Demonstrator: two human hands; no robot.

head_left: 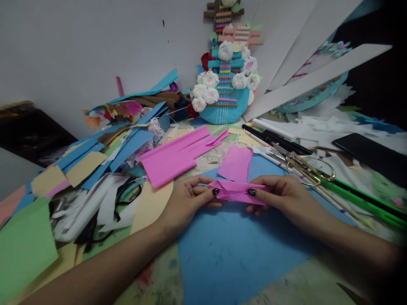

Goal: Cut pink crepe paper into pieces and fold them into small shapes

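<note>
A folded strip of pink paper (235, 191) stretches between my two hands, just above a blue paper sheet (235, 254). My left hand (193, 197) pinches its left end between thumb and fingers. At the other end, my right hand (276, 195) grips it the same way, thumb on top. Creases run along the strip's upper side. Right behind it lies a small pink paper piece (237, 161). Farther left rests a larger folded pink sheet (174, 156). The fingers beneath the strip are partly hidden by it.
Gold-handled scissors (313, 169), black pens (276, 140) and a green tool (359, 192) lie on the right, near a black phone (372, 150). Paper scraps and a white glue gun-like object (82, 207) crowd the left. A flowered turquoise paper guitar (225, 101) stands against the wall.
</note>
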